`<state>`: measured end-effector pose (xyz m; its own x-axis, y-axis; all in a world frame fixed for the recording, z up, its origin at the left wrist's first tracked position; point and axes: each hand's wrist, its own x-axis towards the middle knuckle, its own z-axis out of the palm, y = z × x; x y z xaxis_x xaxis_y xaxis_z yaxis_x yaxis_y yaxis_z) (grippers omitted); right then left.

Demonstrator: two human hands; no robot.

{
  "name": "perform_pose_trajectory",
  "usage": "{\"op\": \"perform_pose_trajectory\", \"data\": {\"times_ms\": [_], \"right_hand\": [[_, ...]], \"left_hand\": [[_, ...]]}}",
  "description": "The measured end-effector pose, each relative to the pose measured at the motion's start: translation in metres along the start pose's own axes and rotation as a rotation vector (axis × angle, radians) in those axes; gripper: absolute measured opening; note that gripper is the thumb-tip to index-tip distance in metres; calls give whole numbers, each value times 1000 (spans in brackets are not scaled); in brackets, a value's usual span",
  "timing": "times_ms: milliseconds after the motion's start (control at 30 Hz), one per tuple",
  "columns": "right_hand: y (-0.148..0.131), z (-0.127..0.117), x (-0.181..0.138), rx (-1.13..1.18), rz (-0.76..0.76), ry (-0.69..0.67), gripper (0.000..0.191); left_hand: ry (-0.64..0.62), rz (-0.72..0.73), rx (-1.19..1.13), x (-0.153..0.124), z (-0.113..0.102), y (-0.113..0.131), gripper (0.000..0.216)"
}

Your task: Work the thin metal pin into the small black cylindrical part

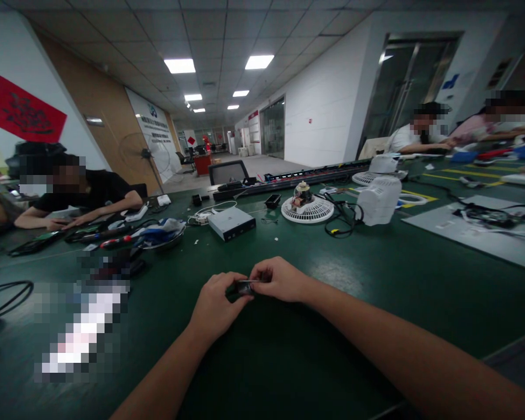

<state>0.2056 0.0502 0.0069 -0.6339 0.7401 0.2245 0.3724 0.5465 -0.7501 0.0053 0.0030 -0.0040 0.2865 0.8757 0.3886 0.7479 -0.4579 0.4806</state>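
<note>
Just below the frame's centre, the left hand (215, 303) grips a small, dark, shiny part (244, 287), best kept steady while the right hand (280, 280) pinches its edge.

Head view looks forward, down over the table (376, 274).

Over the desk (420, 280), I see a part (245, 287) between the left hand (213, 301) and the right hand (283, 280). Behind it lies a disc drive (231, 222); to the drive's right come a tray (273, 202), a fan grille (308, 213), a housing (380, 201), then a panel (476, 234) with cables (481, 216) on it.
</note>
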Motion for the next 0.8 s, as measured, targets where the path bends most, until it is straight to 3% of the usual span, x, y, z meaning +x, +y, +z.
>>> {"op": "perform_pose_trajectory", "data": {"times_ms": [233, 467, 800], "right_hand": [[1, -1, 1, 65, 73, 79, 19], [4, 1, 3, 255, 103, -19, 18], [-1, -5, 3, -24, -88, 108, 4]], "left_hand": [[19, 19, -16, -1, -1, 0, 31], [82, -64, -83, 0, 0, 1, 31], [104, -100, -134, 2, -2, 4, 31]]}}
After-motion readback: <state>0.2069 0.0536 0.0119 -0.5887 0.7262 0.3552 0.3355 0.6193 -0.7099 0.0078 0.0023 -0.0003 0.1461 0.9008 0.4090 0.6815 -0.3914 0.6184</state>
